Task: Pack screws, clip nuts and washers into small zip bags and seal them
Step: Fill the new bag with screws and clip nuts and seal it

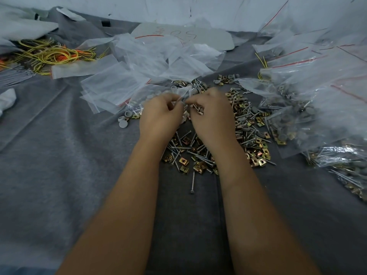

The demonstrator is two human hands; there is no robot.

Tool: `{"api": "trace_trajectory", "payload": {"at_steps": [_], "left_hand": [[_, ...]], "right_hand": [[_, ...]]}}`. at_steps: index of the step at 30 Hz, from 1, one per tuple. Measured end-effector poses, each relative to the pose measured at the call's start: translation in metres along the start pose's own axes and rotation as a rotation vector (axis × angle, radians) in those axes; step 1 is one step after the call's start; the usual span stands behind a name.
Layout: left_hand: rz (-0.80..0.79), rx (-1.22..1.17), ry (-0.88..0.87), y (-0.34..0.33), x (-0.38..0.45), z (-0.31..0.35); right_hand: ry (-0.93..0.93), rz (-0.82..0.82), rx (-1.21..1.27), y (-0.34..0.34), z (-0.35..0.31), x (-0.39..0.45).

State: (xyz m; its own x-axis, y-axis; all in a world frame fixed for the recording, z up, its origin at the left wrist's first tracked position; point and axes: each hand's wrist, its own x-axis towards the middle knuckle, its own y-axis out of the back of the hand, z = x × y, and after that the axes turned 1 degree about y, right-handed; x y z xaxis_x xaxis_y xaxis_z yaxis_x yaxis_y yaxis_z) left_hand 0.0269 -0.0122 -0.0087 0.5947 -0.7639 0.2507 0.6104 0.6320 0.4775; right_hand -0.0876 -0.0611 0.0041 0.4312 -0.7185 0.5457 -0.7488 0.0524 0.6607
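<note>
The grey felt worktop (pixel 59 155) spreads wide under my arms. To my right lies the biggest heap: filled zip bags (pixel 309 108) with red seal strips, each holding long screws, grey round washers and brass-coloured clip nuts, piled over one another out to the edge of view. Beyond my hands sits a loose stack of empty zip bags (pixel 123 84), flat and overlapping. Far left, a tangle of yellow-green wires (pixel 53 55) with some orange among them rests on the felt.

Beneath and around my wrists is the loose hardware: clip nuts (pixel 256 153) thickest on the right, screws (pixel 179 149) crossing between my forearms, and a few washers (pixel 123 121) just left of my left hand.

My left hand (pixel 160 118) and my right hand (pixel 210 116) meet fingertip to fingertip over the pile, both with fingers curled, pinching one small zip bag (pixel 158 96) at its near edge. The bag stretches away to the left of my fingers, and grey washers show faintly through its plastic. Whether its seal is pressed closed I cannot tell.
</note>
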Motion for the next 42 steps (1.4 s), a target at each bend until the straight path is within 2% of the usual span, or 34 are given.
{"api": "trace_trajectory", "payload": {"at_steps": [3,7,9,12,14,23,28,33,39,42], "left_hand": [[0.035,-0.053,0.013,0.0,0.0,0.001],[0.238,-0.053,0.071,0.001,0.0,-0.001],[0.317,-0.071,0.109,0.003,0.002,-0.001],[0.313,-0.097,0.129,0.003,0.003,-0.002],[0.291,-0.088,0.129,0.003,0.002,-0.002],[0.257,-0.13,0.144,0.003,0.003,-0.003],[0.249,-0.143,0.139,0.003,0.003,-0.004],[0.244,-0.128,0.135,0.003,0.003,-0.003],[0.096,0.027,0.071,0.001,-0.001,0.0],[0.028,0.06,0.043,0.001,-0.003,0.001]], "right_hand": [[0.019,-0.066,-0.024,-0.003,-0.001,-0.001],[-0.018,-0.049,0.031,0.0,-0.002,0.0],[-0.042,-0.118,0.046,0.003,-0.003,-0.001],[0.006,-0.362,-0.075,0.003,-0.007,-0.003],[0.053,-0.448,-0.183,0.002,-0.01,-0.004],[0.075,-0.447,-0.201,-0.002,-0.011,-0.002],[0.082,-0.395,-0.174,-0.005,-0.012,-0.005],[0.014,-0.227,-0.101,-0.004,-0.009,-0.005],[-0.148,0.095,0.26,0.004,-0.01,-0.001],[-0.191,0.121,0.354,0.005,-0.01,-0.001]]}}
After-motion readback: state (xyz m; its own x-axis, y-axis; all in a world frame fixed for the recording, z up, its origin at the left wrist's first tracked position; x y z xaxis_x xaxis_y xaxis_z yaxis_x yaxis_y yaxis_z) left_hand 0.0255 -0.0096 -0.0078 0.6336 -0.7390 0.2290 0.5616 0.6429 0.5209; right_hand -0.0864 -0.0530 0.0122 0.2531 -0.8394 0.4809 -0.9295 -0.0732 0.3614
